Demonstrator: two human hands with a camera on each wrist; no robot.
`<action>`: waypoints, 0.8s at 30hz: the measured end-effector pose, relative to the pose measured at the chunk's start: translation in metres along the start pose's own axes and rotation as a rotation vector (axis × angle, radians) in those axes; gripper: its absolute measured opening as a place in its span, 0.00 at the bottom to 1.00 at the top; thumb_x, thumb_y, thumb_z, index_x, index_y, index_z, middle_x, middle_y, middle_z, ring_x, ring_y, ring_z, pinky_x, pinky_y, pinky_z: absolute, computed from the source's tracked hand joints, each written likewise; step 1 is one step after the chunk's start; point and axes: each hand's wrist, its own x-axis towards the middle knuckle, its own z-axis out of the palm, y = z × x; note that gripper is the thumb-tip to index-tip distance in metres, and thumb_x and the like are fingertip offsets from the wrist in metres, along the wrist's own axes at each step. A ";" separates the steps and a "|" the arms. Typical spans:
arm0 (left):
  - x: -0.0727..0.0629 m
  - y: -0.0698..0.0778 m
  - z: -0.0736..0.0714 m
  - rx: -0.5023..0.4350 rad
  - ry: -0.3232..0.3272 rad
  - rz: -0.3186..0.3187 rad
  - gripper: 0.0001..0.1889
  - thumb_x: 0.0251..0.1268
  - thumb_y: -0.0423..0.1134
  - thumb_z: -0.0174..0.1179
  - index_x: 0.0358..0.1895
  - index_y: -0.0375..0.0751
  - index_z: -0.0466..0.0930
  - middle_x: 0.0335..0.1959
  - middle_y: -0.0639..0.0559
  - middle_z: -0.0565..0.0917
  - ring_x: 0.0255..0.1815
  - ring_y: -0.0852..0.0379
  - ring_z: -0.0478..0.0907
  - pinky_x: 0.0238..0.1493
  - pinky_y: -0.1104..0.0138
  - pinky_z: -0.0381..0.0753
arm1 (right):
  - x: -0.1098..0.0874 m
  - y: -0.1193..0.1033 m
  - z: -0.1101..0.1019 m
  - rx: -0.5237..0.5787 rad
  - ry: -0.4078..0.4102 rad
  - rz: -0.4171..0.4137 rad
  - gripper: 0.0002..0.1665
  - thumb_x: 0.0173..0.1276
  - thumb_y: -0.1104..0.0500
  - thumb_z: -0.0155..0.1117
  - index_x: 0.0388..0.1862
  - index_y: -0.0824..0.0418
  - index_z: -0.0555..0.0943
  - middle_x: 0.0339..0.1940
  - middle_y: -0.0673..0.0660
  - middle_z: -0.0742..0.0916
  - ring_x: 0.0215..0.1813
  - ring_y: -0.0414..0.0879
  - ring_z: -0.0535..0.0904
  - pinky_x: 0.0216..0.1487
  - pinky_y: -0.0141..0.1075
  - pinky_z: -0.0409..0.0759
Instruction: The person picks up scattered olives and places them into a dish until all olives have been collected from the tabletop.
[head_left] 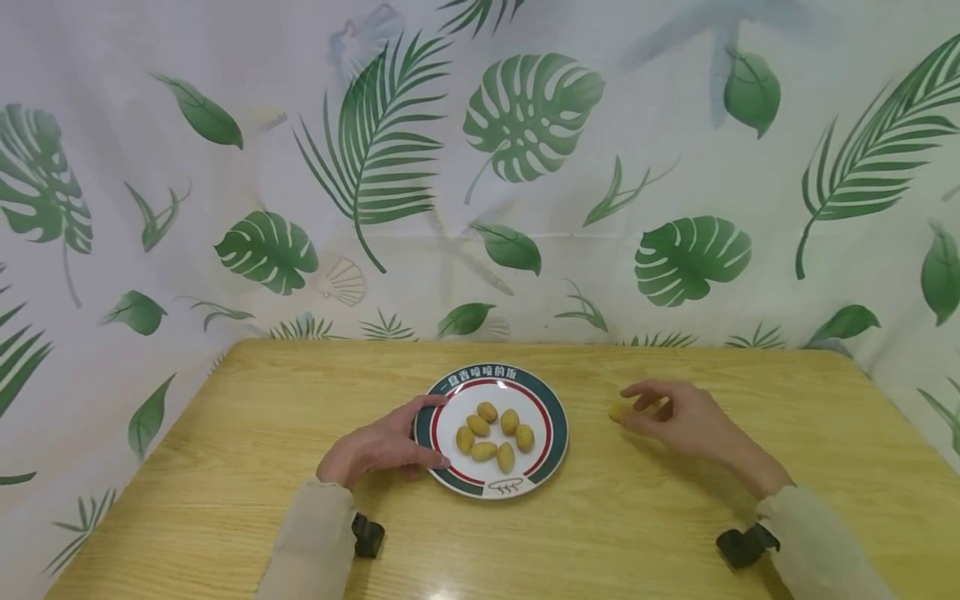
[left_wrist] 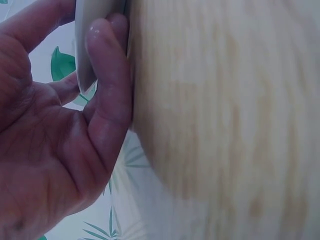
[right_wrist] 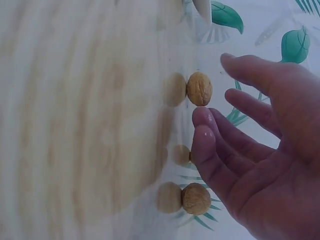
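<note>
A round white plate (head_left: 442,429) with a dark green rim and a red ring stands on the table and bears several walnuts (head_left: 483,451). My left hand (head_left: 386,440) grips its left side. In the left wrist view the plate's edge (left_wrist: 85,60) lies between the fingers. To the right of the plate, my right hand (head_left: 686,417) reaches low over the table, fingers loosely bent and apart. A walnut (right_wrist: 200,89) sits on the table right at its fingertips. Another walnut (right_wrist: 196,199) lies beside the hand, and a further one is mostly hidden behind the fingers.
The wooden table (head_left: 247,467) ends at the back against a white cloth (head_left: 420,275) printed with green leaves. Black wrist cameras, one on the left (head_left: 367,535) and one on the right (head_left: 746,546), hang below the sleeves, close over the tabletop.
</note>
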 end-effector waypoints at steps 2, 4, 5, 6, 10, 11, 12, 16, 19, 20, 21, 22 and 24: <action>0.000 -0.001 0.000 -0.004 0.000 -0.004 0.46 0.55 0.40 0.77 0.77 0.58 0.62 0.67 0.43 0.70 0.50 0.50 0.76 0.38 0.66 0.79 | 0.000 0.000 0.001 0.001 -0.014 -0.009 0.25 0.65 0.51 0.75 0.58 0.60 0.84 0.45 0.57 0.89 0.37 0.41 0.83 0.37 0.33 0.79; 0.000 -0.001 0.001 -0.007 0.002 -0.005 0.46 0.55 0.40 0.77 0.77 0.58 0.62 0.67 0.43 0.70 0.51 0.50 0.76 0.38 0.66 0.79 | 0.000 0.001 0.002 0.008 -0.026 -0.013 0.26 0.64 0.52 0.76 0.58 0.60 0.83 0.45 0.57 0.89 0.36 0.41 0.82 0.35 0.32 0.78; 0.000 -0.001 0.001 -0.008 0.003 -0.004 0.46 0.55 0.40 0.77 0.76 0.58 0.62 0.67 0.43 0.70 0.52 0.50 0.75 0.38 0.66 0.79 | 0.000 0.001 0.003 0.009 -0.027 -0.014 0.26 0.64 0.53 0.76 0.58 0.60 0.83 0.44 0.57 0.89 0.36 0.41 0.82 0.35 0.32 0.78; 0.000 -0.001 0.001 -0.008 0.004 -0.003 0.46 0.55 0.40 0.77 0.76 0.58 0.62 0.67 0.43 0.70 0.52 0.50 0.76 0.38 0.66 0.79 | 0.000 0.002 0.003 0.011 -0.030 -0.014 0.26 0.64 0.53 0.76 0.58 0.61 0.83 0.43 0.57 0.89 0.35 0.40 0.81 0.35 0.31 0.77; 0.000 0.000 0.001 -0.008 0.003 0.003 0.46 0.55 0.39 0.77 0.76 0.58 0.62 0.66 0.44 0.70 0.52 0.50 0.76 0.38 0.66 0.79 | 0.001 0.004 0.004 0.010 -0.030 -0.019 0.25 0.64 0.55 0.76 0.58 0.61 0.84 0.41 0.55 0.88 0.34 0.40 0.81 0.35 0.31 0.77; 0.000 0.000 0.001 -0.008 0.001 0.005 0.45 0.55 0.39 0.77 0.76 0.58 0.63 0.66 0.43 0.70 0.51 0.50 0.76 0.37 0.66 0.79 | 0.001 0.004 0.004 0.011 -0.030 -0.020 0.24 0.64 0.55 0.76 0.58 0.60 0.84 0.40 0.54 0.88 0.34 0.40 0.81 0.36 0.31 0.78; 0.000 0.000 0.001 -0.008 0.000 0.006 0.45 0.55 0.39 0.77 0.76 0.58 0.63 0.66 0.43 0.70 0.51 0.50 0.76 0.37 0.66 0.79 | 0.002 0.004 0.004 0.010 -0.032 -0.021 0.24 0.64 0.55 0.76 0.58 0.60 0.84 0.40 0.54 0.88 0.34 0.40 0.81 0.37 0.31 0.78; 0.001 0.000 0.001 -0.009 -0.002 0.007 0.45 0.55 0.39 0.77 0.76 0.58 0.63 0.65 0.43 0.70 0.50 0.50 0.76 0.37 0.66 0.79 | 0.003 0.005 0.004 0.011 -0.041 -0.021 0.23 0.65 0.55 0.75 0.57 0.60 0.84 0.39 0.53 0.88 0.34 0.40 0.81 0.38 0.31 0.78; 0.001 0.000 0.001 -0.009 -0.005 0.009 0.45 0.55 0.39 0.77 0.76 0.59 0.63 0.65 0.43 0.70 0.49 0.51 0.76 0.36 0.66 0.79 | 0.004 0.006 0.005 0.003 -0.051 -0.014 0.21 0.65 0.55 0.74 0.55 0.58 0.85 0.37 0.52 0.87 0.35 0.40 0.81 0.39 0.32 0.78; 0.001 0.000 0.000 -0.008 -0.007 0.009 0.45 0.55 0.39 0.77 0.76 0.59 0.63 0.65 0.43 0.70 0.49 0.51 0.76 0.36 0.66 0.80 | 0.005 0.005 0.005 0.001 -0.054 -0.011 0.20 0.65 0.54 0.74 0.55 0.57 0.85 0.36 0.51 0.87 0.35 0.40 0.81 0.39 0.32 0.78; 0.001 0.000 0.000 -0.007 -0.008 0.009 0.45 0.55 0.39 0.77 0.76 0.59 0.62 0.65 0.43 0.70 0.49 0.51 0.76 0.36 0.66 0.80 | 0.005 0.005 0.006 -0.003 -0.056 -0.014 0.19 0.65 0.54 0.74 0.54 0.57 0.86 0.36 0.51 0.87 0.36 0.40 0.81 0.39 0.32 0.78; 0.002 0.000 0.000 -0.006 -0.008 0.009 0.45 0.55 0.39 0.77 0.76 0.59 0.62 0.65 0.43 0.70 0.49 0.51 0.77 0.36 0.66 0.79 | 0.005 0.005 0.006 -0.005 -0.060 -0.012 0.18 0.65 0.54 0.74 0.53 0.56 0.86 0.35 0.50 0.87 0.36 0.41 0.81 0.39 0.32 0.78; 0.002 0.000 0.000 -0.004 -0.010 0.007 0.45 0.55 0.39 0.77 0.76 0.59 0.62 0.66 0.43 0.70 0.48 0.51 0.77 0.36 0.66 0.79 | 0.006 0.005 0.006 -0.008 -0.068 -0.012 0.17 0.65 0.54 0.74 0.52 0.56 0.86 0.35 0.50 0.87 0.36 0.41 0.80 0.39 0.33 0.78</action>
